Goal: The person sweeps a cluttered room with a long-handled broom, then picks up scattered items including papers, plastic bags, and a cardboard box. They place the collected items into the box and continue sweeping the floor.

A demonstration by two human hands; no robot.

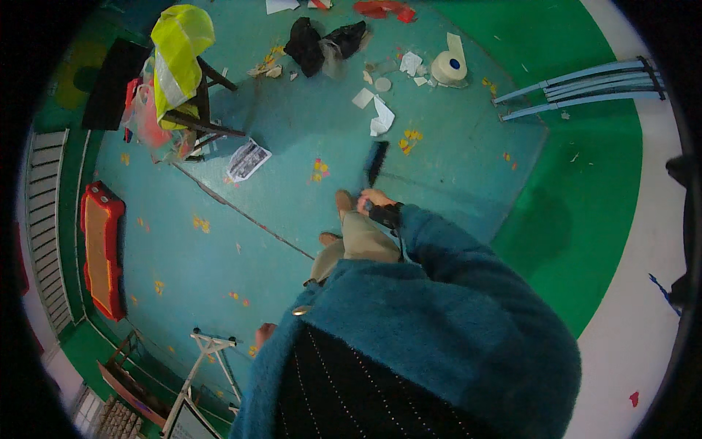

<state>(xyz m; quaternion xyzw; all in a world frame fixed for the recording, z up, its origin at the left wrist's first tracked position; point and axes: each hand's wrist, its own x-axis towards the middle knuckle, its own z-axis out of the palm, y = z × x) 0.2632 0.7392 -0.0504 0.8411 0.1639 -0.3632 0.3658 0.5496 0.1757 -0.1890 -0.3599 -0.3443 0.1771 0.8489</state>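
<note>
My right hand [376, 200] is closed round the handle of a broom. The dark-bristled broom head [376, 162] is beyond my fingers, near my feet, and the handle is seen almost end-on. Just beyond the bristles lie a torn piece of white paper [382, 117] and a patch of yellow paper bits [411, 141]. My left hand [265, 334] hangs at my left side, mostly hidden by my blue sleeve; its fingers cannot be made out.
A wooden chair [205, 91] carries a yellow safety vest [179, 51]. Black plastic bags [305, 47] and a paper roll [448, 67] lie ahead. Blue metal rails [585, 88] lie right, a red-edged bench [102, 252] left, a white folding frame [208, 344] near left.
</note>
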